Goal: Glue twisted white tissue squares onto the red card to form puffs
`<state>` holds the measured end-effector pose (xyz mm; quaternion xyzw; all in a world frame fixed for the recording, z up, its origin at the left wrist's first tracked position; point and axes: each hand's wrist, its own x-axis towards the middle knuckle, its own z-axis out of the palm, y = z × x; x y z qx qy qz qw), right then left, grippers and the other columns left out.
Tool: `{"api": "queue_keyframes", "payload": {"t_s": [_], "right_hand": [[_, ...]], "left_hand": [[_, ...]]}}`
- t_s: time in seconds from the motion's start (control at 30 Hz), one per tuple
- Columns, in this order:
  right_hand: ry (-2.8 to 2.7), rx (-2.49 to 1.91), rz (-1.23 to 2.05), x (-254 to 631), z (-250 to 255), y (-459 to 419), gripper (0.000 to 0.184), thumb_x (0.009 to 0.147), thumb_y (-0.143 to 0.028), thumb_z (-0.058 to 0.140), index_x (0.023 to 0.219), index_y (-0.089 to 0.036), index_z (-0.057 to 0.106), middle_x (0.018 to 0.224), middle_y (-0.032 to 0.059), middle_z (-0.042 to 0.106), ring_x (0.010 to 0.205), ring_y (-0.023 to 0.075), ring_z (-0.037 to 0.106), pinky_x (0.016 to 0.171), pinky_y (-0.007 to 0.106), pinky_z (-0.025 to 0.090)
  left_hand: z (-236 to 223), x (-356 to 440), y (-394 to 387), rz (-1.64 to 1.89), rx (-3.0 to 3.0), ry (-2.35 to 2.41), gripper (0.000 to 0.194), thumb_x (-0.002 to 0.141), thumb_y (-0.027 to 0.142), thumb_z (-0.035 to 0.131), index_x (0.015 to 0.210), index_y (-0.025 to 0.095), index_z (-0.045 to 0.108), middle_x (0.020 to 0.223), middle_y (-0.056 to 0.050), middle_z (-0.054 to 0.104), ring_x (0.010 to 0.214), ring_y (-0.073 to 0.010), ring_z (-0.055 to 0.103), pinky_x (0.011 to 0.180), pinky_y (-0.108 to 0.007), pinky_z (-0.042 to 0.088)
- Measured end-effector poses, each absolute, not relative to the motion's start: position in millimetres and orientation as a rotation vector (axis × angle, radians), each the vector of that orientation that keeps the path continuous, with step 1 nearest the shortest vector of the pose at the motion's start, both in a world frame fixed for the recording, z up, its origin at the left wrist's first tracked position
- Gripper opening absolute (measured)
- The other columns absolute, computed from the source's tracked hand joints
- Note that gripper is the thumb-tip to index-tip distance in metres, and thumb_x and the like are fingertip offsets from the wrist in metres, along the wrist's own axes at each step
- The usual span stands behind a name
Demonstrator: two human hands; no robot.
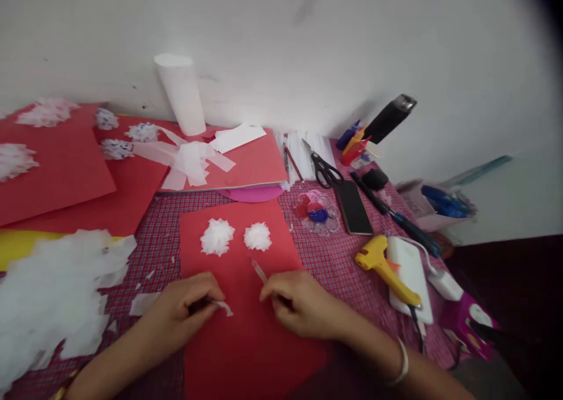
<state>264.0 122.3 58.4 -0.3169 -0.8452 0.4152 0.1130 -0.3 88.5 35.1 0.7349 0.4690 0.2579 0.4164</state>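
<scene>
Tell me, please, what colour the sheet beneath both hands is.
Red; the head view shows the sheet best.

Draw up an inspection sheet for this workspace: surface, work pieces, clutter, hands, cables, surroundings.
Surface: plaid cloth, small white scraps scattered on it.
Work pieces: red sheet bearing two white paper tufts, left tuft and right tuft.
Clutter: white paper pile at left; scissors, phone and yellow glue gun at right.
Left hand: pinches a white paper strip.
Right hand: holds a slim stick; type unclear.
Cables: dark cable at the glue gun; white cable nearby.
Surroundings: pale wall behind, with dark marks.
Other people: nothing seen.
</scene>
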Motion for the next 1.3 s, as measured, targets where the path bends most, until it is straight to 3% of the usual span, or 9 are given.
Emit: {"api": "queue_keyframes", "payload": {"t_s": [0.13, 0.23, 0.4, 0.67, 0.93, 1.1, 1.2, 1.3], "right_hand": [[-2.029, -0.913, 1.625, 272, 53, 127, 0.031, 0.088, -0.009, 0.038, 0.098, -0.016, 0.067, 0.080, 0.0038, 0.071, 0.072, 0.0123, 0.066, 0.067, 0.023, 0.049], [-1.856, -0.872, 1.744, 272, 48, 128, 0.032, 0.084, -0.005, 0.039, 0.100, -0.016, 0.065, 0.086, 0.0042, 0.072, 0.077, 0.0122, 0.068, 0.067, 0.023, 0.051], [-2.042, -0.885, 1.563, 266, 42, 130, 0.031, 0.073, 0.001, 0.042, 0.087, -0.016, 0.064, 0.081, 0.0019, 0.067, 0.069, 0.0109, 0.062, 0.064, 0.021, 0.047], [-2.650, -0.898, 1.105, 254, 54, 136, 0.020, 0.076, -0.004, 0.047, 0.080, -0.017, 0.062, 0.082, 0.0013, 0.066, 0.075, 0.0144, 0.057, 0.073, 0.024, 0.041], [-2.520, -1.057, 1.070, 251, 48, 123, 0.034, 0.080, -0.004, 0.046, 0.105, -0.017, 0.066, 0.093, 0.0024, 0.069, 0.084, 0.0143, 0.061, 0.078, 0.023, 0.043], [-2.393, -1.034, 1.003, 258, 58, 112, 0.058, 0.080, -0.003, 0.044, 0.135, -0.018, 0.050, 0.099, 0.0039, 0.067, 0.084, 0.0147, 0.060, 0.080, 0.026, 0.045], [-2.192, -1.151, 0.903, 275, 61, 102, 0.050, 0.084, -0.007, 0.043, 0.132, -0.016, 0.052, 0.102, 0.0064, 0.066, 0.089, 0.0161, 0.061, 0.083, 0.029, 0.045], [-2.020, -1.322, 0.890, 295, 58, 88, 0.042, 0.086, -0.010, 0.044, 0.127, -0.014, 0.054, 0.095, 0.0058, 0.066, 0.085, 0.0164, 0.061, 0.081, 0.031, 0.046]], "left_hand": [[35, -2, 87, 0.723, 1.869, 1.111, 0.015, 0.087, 0.016, 0.056, 0.080, 0.023, 0.068, 0.072, 0.003, 0.068, 0.065, -0.0094, 0.064, 0.059, -0.017, 0.047], [36, -3, 87, 0.714, 1.880, 1.114, 0.014, 0.087, 0.018, 0.058, 0.085, 0.025, 0.070, 0.073, 0.003, 0.069, 0.066, -0.0095, 0.065, 0.060, -0.016, 0.048], [42, -5, 91, 0.659, 1.893, 1.194, 0.020, 0.088, 0.024, 0.053, 0.088, 0.024, 0.073, 0.077, 0.001, 0.071, 0.069, -0.0122, 0.066, 0.063, -0.020, 0.050], [38, -10, 98, 0.561, 1.985, 1.257, 0.029, 0.087, 0.042, 0.051, 0.092, 0.023, 0.072, 0.086, -0.002, 0.073, 0.075, -0.0184, 0.068, 0.067, -0.024, 0.052], [40, -5, 96, 0.519, 1.925, 1.244, 0.026, 0.084, 0.044, 0.056, 0.077, 0.022, 0.068, 0.076, -0.001, 0.069, 0.073, -0.0181, 0.064, 0.068, -0.026, 0.049], [44, -4, 88, 0.807, 1.570, 1.443, 0.028, 0.080, 0.046, 0.061, 0.081, 0.019, 0.065, 0.067, 0.001, 0.063, 0.062, -0.0147, 0.057, 0.061, -0.025, 0.045], [49, -5, 83, 1.087, 1.433, 1.564, 0.027, 0.080, 0.045, 0.062, 0.082, 0.018, 0.064, 0.072, 0.001, 0.063, 0.068, -0.0146, 0.057, 0.067, -0.025, 0.045], [54, -4, 79, 1.101, 1.448, 1.635, 0.025, 0.081, 0.044, 0.061, 0.082, 0.019, 0.063, 0.074, 0.001, 0.062, 0.072, -0.0154, 0.055, 0.068, -0.025, 0.044]]}}
